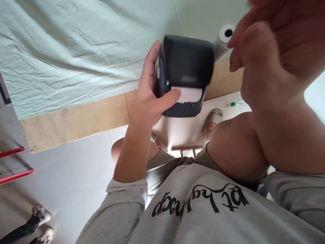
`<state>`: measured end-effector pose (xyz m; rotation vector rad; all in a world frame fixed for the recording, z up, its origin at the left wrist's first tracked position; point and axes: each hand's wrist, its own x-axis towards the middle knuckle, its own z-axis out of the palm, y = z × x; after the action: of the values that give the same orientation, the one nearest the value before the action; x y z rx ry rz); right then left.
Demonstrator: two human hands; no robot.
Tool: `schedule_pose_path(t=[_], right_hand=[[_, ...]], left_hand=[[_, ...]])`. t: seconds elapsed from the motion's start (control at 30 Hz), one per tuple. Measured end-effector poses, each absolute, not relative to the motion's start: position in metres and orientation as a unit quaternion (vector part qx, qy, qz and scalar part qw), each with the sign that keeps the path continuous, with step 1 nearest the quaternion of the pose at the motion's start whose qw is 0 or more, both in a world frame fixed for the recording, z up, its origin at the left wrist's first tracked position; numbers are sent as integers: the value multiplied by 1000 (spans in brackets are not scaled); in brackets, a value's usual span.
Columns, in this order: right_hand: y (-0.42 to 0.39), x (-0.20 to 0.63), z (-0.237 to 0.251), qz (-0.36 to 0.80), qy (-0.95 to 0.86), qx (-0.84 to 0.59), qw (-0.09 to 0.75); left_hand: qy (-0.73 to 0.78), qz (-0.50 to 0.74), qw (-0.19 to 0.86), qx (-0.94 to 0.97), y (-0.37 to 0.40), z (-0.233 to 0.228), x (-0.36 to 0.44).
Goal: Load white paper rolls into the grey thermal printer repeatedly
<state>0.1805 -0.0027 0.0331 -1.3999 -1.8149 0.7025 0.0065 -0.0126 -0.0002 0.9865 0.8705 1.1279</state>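
My left hand [149, 101] grips a small dark portable printer [188, 64] from its left side, fingers behind it and the thumb across its front. Under that thumb a white paper strip [191, 94] with a ragged edge sticks out below the black lid. A round button sits at the printer's lower right. Raised at the upper right, my right hand [269, 51] is blurred, with bent fingers somewhat apart and nothing visible in them. Close to its fingertips, a white paper roll [223, 42] with a dark core shows beyond the printer; the hand covers part of that area.
A pale green cloth [76, 44] with creases covers the table, whose bare wooden edge [81, 118] runs below. Red bars [16, 176] and another person's shoes [40, 215] are at the left. A green-capped item [233, 104] lies on the white floor near my knee.
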Motion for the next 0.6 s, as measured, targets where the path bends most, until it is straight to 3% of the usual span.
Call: schedule_pose_path(t=[0.1,0.4,0.6], right_hand=[[-4,176,39,222,-728,-524,383],[3,178,33,356,-693,-614,129],[8,180,25,371,-711,-590,100]], left_hand=[[369,499,645,446,-13,0,5],[388,513,649,407,-15,4,9],[390,524,656,378,-17,8,15]])
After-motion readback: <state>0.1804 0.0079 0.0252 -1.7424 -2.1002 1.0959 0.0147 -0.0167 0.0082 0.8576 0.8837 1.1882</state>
